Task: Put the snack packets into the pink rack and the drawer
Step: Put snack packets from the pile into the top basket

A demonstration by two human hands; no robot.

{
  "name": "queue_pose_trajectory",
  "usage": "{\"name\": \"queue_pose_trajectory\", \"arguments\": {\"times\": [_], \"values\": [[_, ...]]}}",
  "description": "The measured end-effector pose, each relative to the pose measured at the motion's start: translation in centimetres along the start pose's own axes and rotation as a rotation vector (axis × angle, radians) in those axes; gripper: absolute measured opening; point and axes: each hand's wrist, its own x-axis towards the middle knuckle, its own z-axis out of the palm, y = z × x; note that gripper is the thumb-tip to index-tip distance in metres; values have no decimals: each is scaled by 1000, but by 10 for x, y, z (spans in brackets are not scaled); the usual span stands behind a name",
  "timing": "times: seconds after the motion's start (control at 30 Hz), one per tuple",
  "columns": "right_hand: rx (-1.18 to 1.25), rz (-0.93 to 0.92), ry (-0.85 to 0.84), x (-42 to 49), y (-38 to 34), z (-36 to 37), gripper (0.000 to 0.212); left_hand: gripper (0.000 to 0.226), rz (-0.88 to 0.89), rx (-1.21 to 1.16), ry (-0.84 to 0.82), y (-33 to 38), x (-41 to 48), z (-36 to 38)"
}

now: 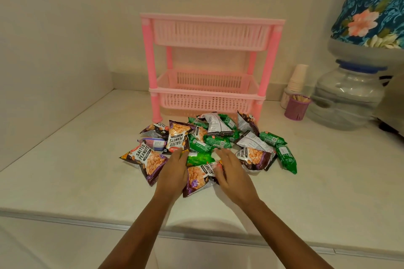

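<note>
Reaching into the near edge of the snack pile (209, 146), both hands lie flat and spread: left hand (172, 172) and right hand (229, 172) flank one peanut packet (197, 178), gripping nothing. Pink rack (209, 67) stands straight behind, empty.

"SALTED PEANUTS" on several dark snack packets (146, 160); green packets' (286, 158) print unreadable.

The pink rack (209, 67) looks like moulded plastic, its slatted baskets faintly translucent, its posts smooth with a dull sheen. In front of it, the snack packets (209, 144) are crinkled, glossy printed film that catches the light. The counter (65, 170) is smooth, pale and matt. At the far right, a clear plastic water bottle (347, 98) sits under a printed floral cloth cover (371, 6), beside stacked paper cups (297, 78).
</note>
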Motion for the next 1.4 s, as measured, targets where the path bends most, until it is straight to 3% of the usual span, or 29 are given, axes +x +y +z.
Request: {"name": "queue_pose_trajectory", "arguments": {"times": [0.13, 0.4, 0.73, 1.0, 1.23, 1.4], "values": [[-215, -194, -194, 12, 1, 4, 55, 52, 142, 70, -75, 5, 23, -3], [-411, -274, -389, 18, 21, 18, 62, 49, 188, 145, -291, -6, 45, -3], [-312, -496, -140, 28, 30, 12, 43, 52, 243, 165, -378, -14, 64, -7], [-234, -508, -21, 49, 40, -21, 41, 49, 105, -60, -198, -12, 86, -33], [-221, -474, 134, 81, 41, -52, 44, 39, -45, -255, 140, -2, 103, -48], [-227, -392, 315, 119, 39, -87, 44, 35, -31, -272, 257, 5, 124, -56]]}}
